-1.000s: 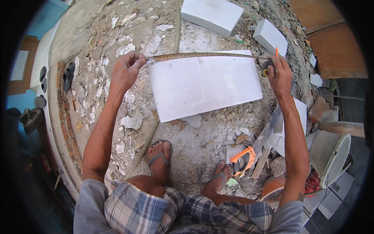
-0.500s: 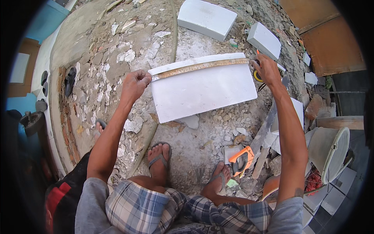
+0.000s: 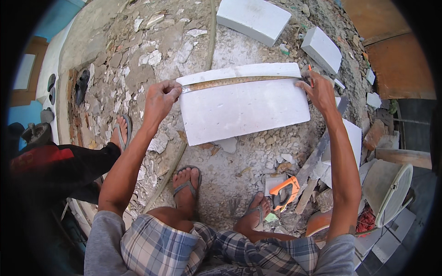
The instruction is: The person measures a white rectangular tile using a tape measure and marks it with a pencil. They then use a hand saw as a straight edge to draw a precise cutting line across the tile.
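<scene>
A white lightweight block [image 3: 244, 112] lies in front of me, its large face and long far edge showing. Across it, near that far edge, runs a worn metal tape measure [image 3: 239, 82]. My left hand [image 3: 160, 97] pinches the tape's end at the block's left corner. At the opposite end, my right hand [image 3: 321, 92] is closed, thumb by the block's right edge, with a thin orange stick like a pencil [image 3: 311, 82] poking up from the fingers. That hand hides the rest of the tape.
Two more white blocks [image 3: 253, 18] [image 3: 322, 49] lie beyond. A handsaw with an orange handle [image 3: 293, 188] rests by my right foot. At right are planks and a tilted bucket [image 3: 384, 186]. Another person's leg [image 3: 90, 163] reaches in from the left. Rubble covers the ground.
My right hand has come slightly lower at the block's right end, and the yellow piece beside it is now hidden. The other person's leg has swung further into view at left.
</scene>
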A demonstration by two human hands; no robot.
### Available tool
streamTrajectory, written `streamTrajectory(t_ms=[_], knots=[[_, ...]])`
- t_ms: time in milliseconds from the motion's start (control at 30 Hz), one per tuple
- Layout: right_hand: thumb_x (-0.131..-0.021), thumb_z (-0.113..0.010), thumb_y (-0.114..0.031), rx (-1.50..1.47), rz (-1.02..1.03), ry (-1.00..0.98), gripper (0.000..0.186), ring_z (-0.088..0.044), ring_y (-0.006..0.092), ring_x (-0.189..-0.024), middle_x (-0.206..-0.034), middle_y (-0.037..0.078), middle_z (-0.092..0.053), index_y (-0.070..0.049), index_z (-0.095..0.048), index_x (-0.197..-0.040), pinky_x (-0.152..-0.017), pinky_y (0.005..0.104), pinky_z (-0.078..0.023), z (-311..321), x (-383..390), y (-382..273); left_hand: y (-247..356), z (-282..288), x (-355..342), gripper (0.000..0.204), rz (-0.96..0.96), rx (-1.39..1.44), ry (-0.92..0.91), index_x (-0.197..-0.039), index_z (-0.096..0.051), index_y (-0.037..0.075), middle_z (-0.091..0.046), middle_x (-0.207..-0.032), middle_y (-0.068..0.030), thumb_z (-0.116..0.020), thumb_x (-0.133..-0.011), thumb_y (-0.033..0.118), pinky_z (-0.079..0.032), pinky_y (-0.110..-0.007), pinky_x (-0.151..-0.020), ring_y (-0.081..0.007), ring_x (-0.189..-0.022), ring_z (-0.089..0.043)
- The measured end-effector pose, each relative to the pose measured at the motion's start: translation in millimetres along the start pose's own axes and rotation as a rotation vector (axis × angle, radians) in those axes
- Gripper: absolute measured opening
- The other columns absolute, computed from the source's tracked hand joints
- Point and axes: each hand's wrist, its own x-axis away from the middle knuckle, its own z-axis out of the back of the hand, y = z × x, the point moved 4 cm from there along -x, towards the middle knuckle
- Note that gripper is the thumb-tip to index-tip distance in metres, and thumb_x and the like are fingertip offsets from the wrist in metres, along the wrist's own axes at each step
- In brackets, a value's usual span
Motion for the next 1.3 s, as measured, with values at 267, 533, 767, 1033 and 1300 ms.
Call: streamTrajectory(t_ms=[267, 533, 767, 1033, 1300], knots=[[-0.106, -0.065, -0.037, -0.753, -0.034, 0.134, 0.038, -0.065, 0.0168, -0.071, -0.087, 0.009, -0.075, -0.002, -0.076, -0.117, -0.067, 0.0321, -0.053, 6.7, 22.6, -78.1, 3.4, 3.1, -2.5, 0.017, 0.034, -0.056, -0.033, -0.099, -0.077, -0.005, -0.07, -0.076, -0.0037, -0.073, -0.095, 0.011, -0.049, -0.026, -0.063, -0.0092, -0.067, -0.061], [-0.094, -0.074, -0.019, -1.111, -0.061, -0.147, 0.022, -0.063, 0.0091, -0.072, -0.079, 0.004, -0.072, 0.002, -0.078, -0.097, -0.069, 0.0268, -0.052, -60.2, 24.3, -134.2, -1.1, 6.9, -0.9, 0.019, 0.117, 0.02, -0.14, -0.101, -0.077, -0.004, -0.073, -0.083, -0.004, -0.074, -0.095, 0.014, -0.057, -0.026, -0.074, -0.01, -0.075, -0.067], [-0.091, -0.076, -0.018, -1.081, 0.01, -0.146, 0.019, -0.063, 0.0078, -0.074, -0.079, 0.005, -0.073, 0.001, -0.076, -0.093, -0.07, 0.0273, -0.052, -73.4, 14.9, -138.5, 0.2, 4.5, 2.9, 0.017, 0.096, 0.032, -0.104, -0.1, -0.077, -0.004, -0.071, -0.08, -0.0031, -0.073, -0.095, 0.012, -0.053, -0.025, -0.07, -0.0091, -0.072, -0.064], [-0.089, -0.078, -0.015, -0.956, 0.104, -0.154, 0.017, -0.06, 0.0056, -0.07, -0.074, 0.004, -0.071, 0.001, -0.072, -0.088, -0.064, 0.0263, -0.05, -74.0, 11.2, -140.3, 1.2, 0.5, 7.6, 0.015, 0.063, 0.101, -0.056, -0.098, -0.076, -0.006, -0.066, -0.071, -0.0024, -0.072, -0.094, 0.008, -0.047, -0.025, -0.062, -0.0089, -0.065, -0.058], [-0.09, -0.078, -0.016, -0.952, 0.088, -0.174, 0.019, -0.057, 0.0057, -0.068, -0.073, 0.002, -0.069, 0.0, -0.07, -0.084, -0.063, 0.0266, -0.048, -73.9, 10.5, -140.2, -0.6, 1.8, 7.2, 0.016, 0.071, 0.072, -0.066, -0.1, -0.077, -0.005, -0.07, -0.075, -0.0034, -0.072, -0.095, 0.009, -0.051, -0.025, -0.066, -0.0096, -0.068, -0.062]])
